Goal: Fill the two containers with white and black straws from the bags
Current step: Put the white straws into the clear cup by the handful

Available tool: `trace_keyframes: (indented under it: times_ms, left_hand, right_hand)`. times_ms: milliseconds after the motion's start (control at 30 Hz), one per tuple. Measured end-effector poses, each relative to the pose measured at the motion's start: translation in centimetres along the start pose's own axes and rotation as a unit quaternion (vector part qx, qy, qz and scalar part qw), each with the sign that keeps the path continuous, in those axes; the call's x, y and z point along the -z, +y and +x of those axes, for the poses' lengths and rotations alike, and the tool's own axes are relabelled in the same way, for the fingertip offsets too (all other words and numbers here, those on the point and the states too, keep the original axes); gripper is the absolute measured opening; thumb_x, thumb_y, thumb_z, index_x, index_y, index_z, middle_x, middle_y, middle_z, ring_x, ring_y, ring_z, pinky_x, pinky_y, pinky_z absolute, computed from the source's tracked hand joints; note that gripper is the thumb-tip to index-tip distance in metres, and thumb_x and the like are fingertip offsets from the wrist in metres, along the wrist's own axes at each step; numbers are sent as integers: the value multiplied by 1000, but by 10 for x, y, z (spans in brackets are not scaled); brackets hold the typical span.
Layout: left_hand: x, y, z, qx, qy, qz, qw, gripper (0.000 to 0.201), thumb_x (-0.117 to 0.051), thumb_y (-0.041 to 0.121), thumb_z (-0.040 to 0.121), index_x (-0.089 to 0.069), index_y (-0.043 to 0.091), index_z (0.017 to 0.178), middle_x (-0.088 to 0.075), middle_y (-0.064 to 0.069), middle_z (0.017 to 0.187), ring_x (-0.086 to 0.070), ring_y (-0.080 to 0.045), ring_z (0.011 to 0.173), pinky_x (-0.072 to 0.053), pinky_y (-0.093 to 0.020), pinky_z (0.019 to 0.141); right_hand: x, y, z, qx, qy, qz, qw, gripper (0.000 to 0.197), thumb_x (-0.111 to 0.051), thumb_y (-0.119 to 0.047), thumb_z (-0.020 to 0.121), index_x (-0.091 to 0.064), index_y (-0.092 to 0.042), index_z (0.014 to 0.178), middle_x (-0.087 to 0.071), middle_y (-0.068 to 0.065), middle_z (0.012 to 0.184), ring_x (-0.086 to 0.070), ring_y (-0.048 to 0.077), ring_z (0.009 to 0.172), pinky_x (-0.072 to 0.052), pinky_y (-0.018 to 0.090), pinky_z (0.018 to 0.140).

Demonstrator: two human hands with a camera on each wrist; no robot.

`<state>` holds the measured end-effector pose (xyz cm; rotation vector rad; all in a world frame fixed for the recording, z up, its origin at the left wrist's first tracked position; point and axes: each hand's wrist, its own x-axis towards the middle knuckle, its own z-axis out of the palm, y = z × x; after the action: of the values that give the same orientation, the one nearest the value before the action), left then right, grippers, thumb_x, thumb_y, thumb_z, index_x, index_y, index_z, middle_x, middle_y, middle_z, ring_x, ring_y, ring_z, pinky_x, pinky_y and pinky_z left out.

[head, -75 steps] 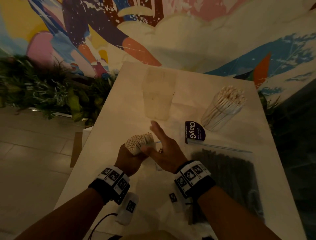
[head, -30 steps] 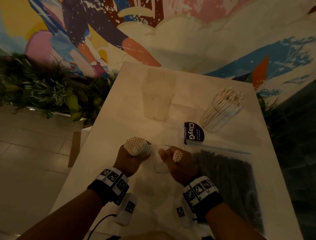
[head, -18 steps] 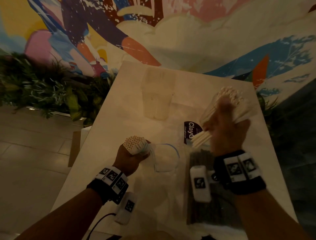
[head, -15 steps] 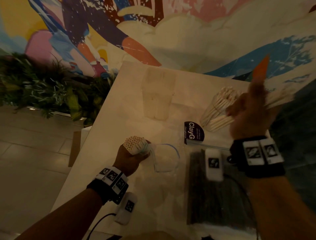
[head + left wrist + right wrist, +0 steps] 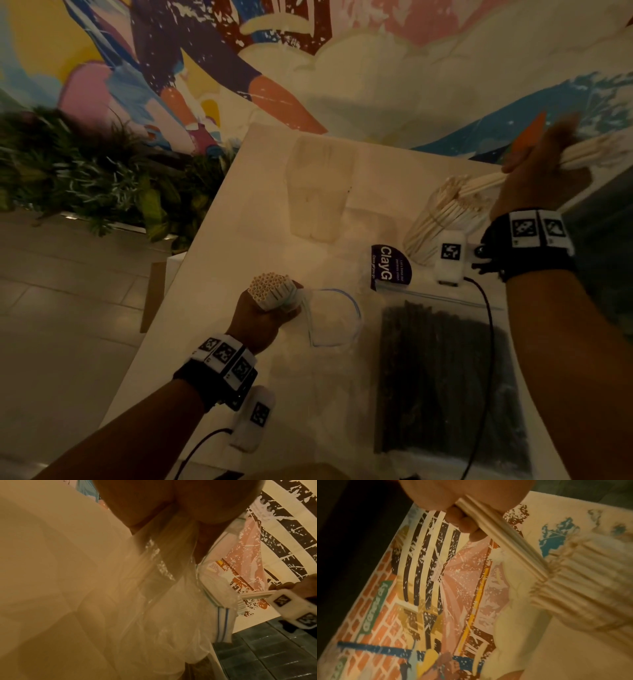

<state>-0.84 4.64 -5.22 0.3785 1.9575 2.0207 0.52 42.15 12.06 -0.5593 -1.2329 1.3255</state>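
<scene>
Head view: your right hand [image 5: 537, 171] grips white straws [image 5: 486, 180] at the filled container [image 5: 442, 219], your left hand [image 5: 260, 318] clutches a bundle [image 5: 270, 291].

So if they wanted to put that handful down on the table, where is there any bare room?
Bare tabletop lies along the left edge beside the empty container, and between it and the container of white straws. The near right is crowded: the bag of black straws, the purple label and the open clear bag.
</scene>
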Motion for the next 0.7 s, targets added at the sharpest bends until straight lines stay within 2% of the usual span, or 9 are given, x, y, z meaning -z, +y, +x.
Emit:
trace_keyframes:
  times_ms: [100, 167, 233, 333, 400, 467, 533, 633, 700]
  left_hand:
    - [0, 7, -2, 4, 1, 7, 1000, 29, -66, -17, 72, -64, -5, 98, -66, -17, 95, -66, -19, 88, -54, -28, 76]
    - [-2, 10, -2, 0, 1, 8, 1000, 29, -65, -18, 72, -63, -6, 99, -66, -19, 95, -66, -16, 87, -54, -25, 74]
    - [-3, 11, -3, 2, 0, 0, 1000, 29, -64, -19, 72, -63, -7, 99, -65, -18, 94, -66, -13, 84, -54, -22, 72]
    - [-3, 10, -2, 8, -4, -2, 1000, 29, -63, -20, 73, -63, -8, 100, -65, -16, 93, -66, -8, 82, -53, -19, 72]
    - [-2, 9, -3, 5, -2, 4, 1000, 30, -63, -20, 73, -63, -9, 100, -65, -15, 94, -66, -6, 83, -53, -18, 72]
    - [-1, 10, -4, 4, -1, 10, 1000, 29, -64, -19, 73, -63, -8, 100, -65, -16, 95, -66, -7, 84, -53, -18, 72]
    - [2, 8, -3, 3, -2, 19, 1000, 27, -64, -17, 74, -64, -7, 100, -66, -16, 95, -66, -9, 83, -53, -19, 72]
    - [5, 5, -4, -1, 1, 21, 1000, 26, -65, -15, 74, -64, -6, 99, -65, -20, 95, -66, -16, 86, -53, -21, 72]
    - [6, 4, -5, -8, 4, 23, 1000, 26, -66, -15, 74, -64, -6, 99, -65, -20, 95, -66, -18, 86, -54, -22, 72]
  right_hand:
    - [-25, -15, -30, -7, -95, -8, 995, 38, -57, -36, 89, -52, -6, 66, -51, -3, 46, -47, 14, 40, -45, 27, 51]
    - [-32, -14, -28, 14, -55, -51, 997, 40, -57, -39, 88, -53, -6, 65, -51, -3, 45, -47, 18, 41, -48, 31, 50]
    - [-29, -12, -24, 7, -69, -36, 997, 38, -58, -42, 89, -58, -10, 67, -50, -2, 43, -46, 21, 41, -50, 33, 51]
    - [-25, 4, -40, -41, -81, -84, 992, 37, -57, -38, 92, -62, -2, 98, -48, 2, 46, -44, 17, 40, -50, 35, 55]
    - [-17, 17, -47, -61, -76, -131, 987, 46, -55, -40, 92, -62, 3, 79, -53, 3, 47, -50, 18, 43, -51, 41, 60]
    - [-13, 23, -51, -65, -104, -209, 970, 62, -47, -59, 88, -65, -1, 75, -67, 12, 67, -63, 28, 65, -48, 39, 69]
    - [-12, 26, -50, -42, -110, -328, 937, 79, -38, -69, 84, -63, 2, 108, -64, 24, 110, -60, 34, 102, -42, 35, 84]
    - [-10, 35, -36, 44, -102, -418, 902, 87, -41, -73, 79, -47, -6, 133, -53, 20, 131, -50, 35, 120, -41, 45, 99]
    - [-7, 44, -23, 120, -106, -409, 898, 91, -50, -71, 80, -34, -7, 142, -42, 16, 143, -42, 31, 131, -37, 43, 107]
